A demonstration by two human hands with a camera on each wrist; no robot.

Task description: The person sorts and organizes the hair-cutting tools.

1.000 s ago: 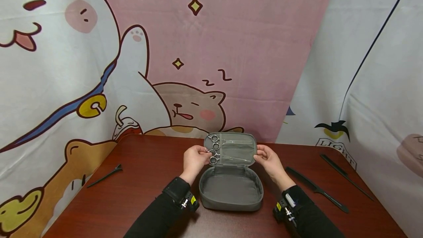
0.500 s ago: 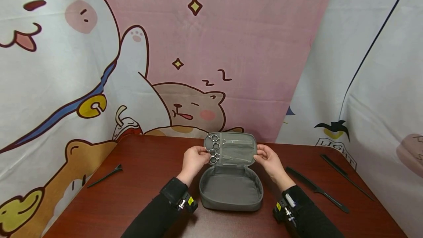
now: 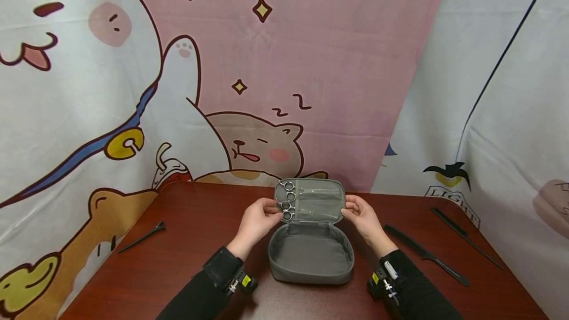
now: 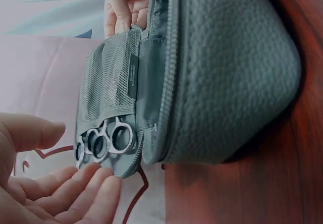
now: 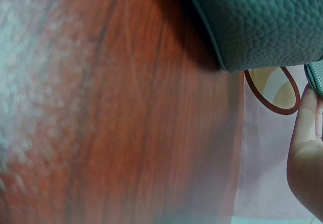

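Observation:
A grey zippered case (image 3: 311, 276) stands unzipped on the table, its lid (image 3: 341, 196) raised at the back. Several metal finger rings of scissors (image 3: 287, 215) stick out of the lid's mesh pocket (image 3: 317, 201) on the left; their blades are tucked inside. My left hand (image 3: 257, 221) is at the lid's left edge, fingertips by the rings. In the left wrist view its thumb stands apart from the fingers, nothing pinched between them. My right hand (image 3: 364, 219) pinches the lid's right edge, thumb in front; the right wrist view shows only part of that hand (image 5: 308, 158).
A black comb with a handle (image 3: 426, 256) lies right of the case, and a thin-tailed comb (image 3: 464, 236) lies beyond it. A dark hair clip (image 3: 142, 237) is on the left of the brown table (image 3: 200, 211). A printed cloth (image 3: 338, 63) hangs behind.
My left hand has loosened and its wrist has drawn a little to the left and down. The right hand, the lid and the scissors look still.

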